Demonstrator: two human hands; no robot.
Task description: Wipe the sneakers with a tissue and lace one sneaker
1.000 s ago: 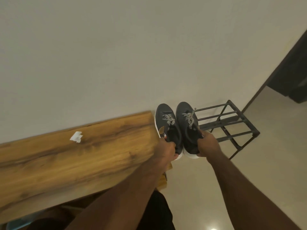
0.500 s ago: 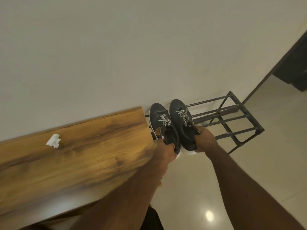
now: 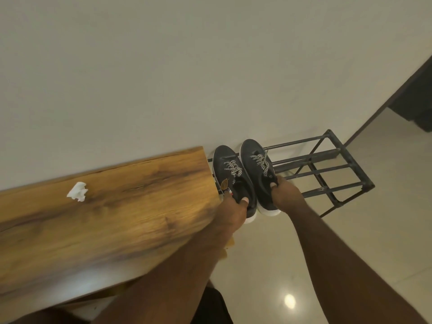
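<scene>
You're gripping one dark sneaker in each hand: left hand (image 3: 233,208) is pinching the heel collar of the left sneaker (image 3: 230,169), thumb inside the opening; right hand (image 3: 284,191) is clamping the collar of the right sneaker (image 3: 254,157) the same way. Both shoes are sitting side by side over the near end of the metal shoe rack (image 3: 327,164), toes pointing at the wall (image 3: 163,66). Can't tell whether the soles are resting on the bars or hanging just above them.

Progress, judging from this view: looking like the tail end. Both sneakers are showing black-and-white laces (image 3: 233,168) threaded across the tongue, so the lacing step is probably finished. The crumpled tissue (image 3: 78,191) is lying on the wooden table (image 3: 117,218), well apart from the shoes and from both hands, which suggests wiping is finished too. Can't confirm how clean the uppers are from here. What's left is likely just setting the pair down and letting go.

Surface and room: table is glossy wood grain, butting up to the wall, its end right beside the rack. Rack is open dark tubing, nothing else on it. Floor (image 3: 280,265) is pale polished tile, reflecting a ceiling light. Dark doorway (image 3: 416,90) is sitting at the far right.
</scene>
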